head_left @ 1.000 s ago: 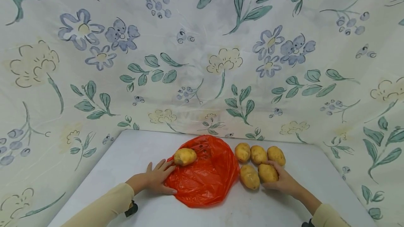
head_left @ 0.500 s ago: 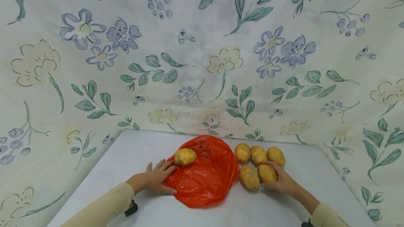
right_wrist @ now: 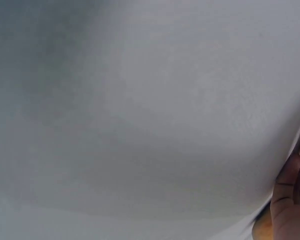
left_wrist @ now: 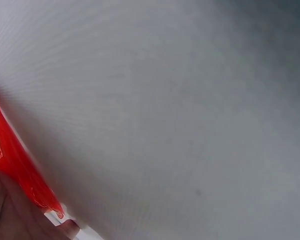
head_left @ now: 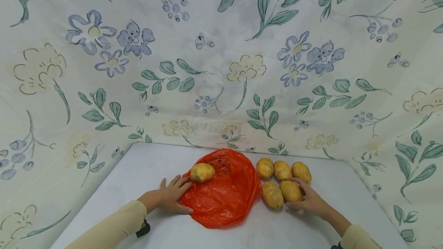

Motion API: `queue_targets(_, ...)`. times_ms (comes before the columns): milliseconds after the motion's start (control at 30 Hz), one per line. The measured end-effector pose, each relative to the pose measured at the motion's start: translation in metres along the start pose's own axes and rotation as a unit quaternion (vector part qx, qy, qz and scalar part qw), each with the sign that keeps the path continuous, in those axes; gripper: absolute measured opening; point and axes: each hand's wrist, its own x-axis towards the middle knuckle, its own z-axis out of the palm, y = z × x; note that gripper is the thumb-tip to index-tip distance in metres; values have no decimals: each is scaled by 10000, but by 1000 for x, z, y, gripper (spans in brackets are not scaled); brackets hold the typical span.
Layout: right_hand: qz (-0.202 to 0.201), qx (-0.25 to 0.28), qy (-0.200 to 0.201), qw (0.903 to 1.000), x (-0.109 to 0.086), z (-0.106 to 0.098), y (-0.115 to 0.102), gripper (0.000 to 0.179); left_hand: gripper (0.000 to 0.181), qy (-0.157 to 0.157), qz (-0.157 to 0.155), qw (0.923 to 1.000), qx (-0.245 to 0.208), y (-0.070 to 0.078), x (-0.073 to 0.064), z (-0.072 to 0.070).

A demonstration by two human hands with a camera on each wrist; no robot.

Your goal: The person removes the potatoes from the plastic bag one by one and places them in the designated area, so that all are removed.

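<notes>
A red plastic bag (head_left: 225,195) lies flat on the white table, with one potato (head_left: 202,172) on its upper left part. Fingers spread, my left hand (head_left: 171,196) rests at the bag's left edge, its fingertips close to that potato. In the left wrist view, part of the hand (left_wrist: 20,215) shows beside the red plastic (left_wrist: 20,162). To the right of the bag, my right hand (head_left: 309,201) holds the near right potato (head_left: 290,191) between thumb and fingers, down among the others. The right wrist view catches only part of this hand (right_wrist: 290,200) at its edge.
Beside the held potato lies another potato (head_left: 272,195), close to the bag's right edge. Behind them stands a row of three: a left potato (head_left: 265,168), a middle potato (head_left: 282,170) and a right potato (head_left: 301,172). A floral cloth (head_left: 207,87) hangs behind the table (head_left: 145,164).
The potato at my right hand has shifted slightly left, nearer the potato beside it, and a dark gap shows at its right side. My left hand and the bag stay put.
</notes>
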Motion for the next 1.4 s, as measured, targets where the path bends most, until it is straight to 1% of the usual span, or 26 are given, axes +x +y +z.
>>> queue_targets(100,-144,-164,161,9996,-1,1,1,94,103,-27,-23,10000,-30,0,-1,1)
queue_targets(200,-347,-482,434,9973,-3,0,3,86,103,-51,-20,10000,-48,0,-1,2)
queue_targets(267,-565,-861,741,9919,-6,-4,5,80,103,-56,-6,10000,-54,0,-1,2)
queue_targets(300,-765,-1112,948,9863,-7,-7,6,76,103,-50,8,10000,-53,0,-1,1)
queue_targets(333,-948,-1458,1187,9776,-8,-11,7,73,103,-35,19,10000,-56,-1,-1,1)
queue_targets(367,-1153,-1835,1454,9653,-9,-16,8,71,102,-16,17,10000,-55,-1,-1,1)
queue_targets(433,-1528,-2521,1967,9351,-10,-26,11,67,102,16,31,10000,-37,-1,-2,0)
queue_targets(467,-1636,-2801,2188,9203,-10,-31,13,66,102,35,41,10000,-33,-1,-2,-1)
queue_targets(500,-1654,-3045,2332,9086,-10,-36,14,66,102,41,44,10000,-23,-1,-2,-1)
queue_targets(533,-1605,-3249,2411,9003,-10,-40,16,67,102,41,41,10000,-21,-1,-2,-2)
queue_targets(567,-1504,-3372,2431,8970,-11,-44,18,68,102,34,39,10000,-23,-1,-2,-2)
queue_targets(667,-1067,-3577,2309,8985,-14,-52,21,72,103,-10,26,10000,-61,0,-1,-1)
queue_targets(767,-841,-3731,2221,8969,-17,-58,23,73,103,-38,52,9999,-110,0,-2,-1)
queue_targets(933,-749,-3980,2116,8895,-17,-63,24,73,101,20,48,10000,-77,0,-3,-2)
queue_targets(1100,-537,-4013,1996,8923,-18,-66,29,75,102,38,85,9999,-59,0,-3,-1)
queue_targets(1167,-483,-3943,2004,8956,-17,-68,29,76,102,59,78,9999,-58,-1,-1,-3)
queue_targets(1267,-499,-3931,2068,8946,-15,-71,32,76,101,116,37,9999,-37,-2,1,-5)
queue_targets(1400,-441,-3946,2098,8935,-17,-71,38,78,102,57,48,10000,-18,-3,1,-3)
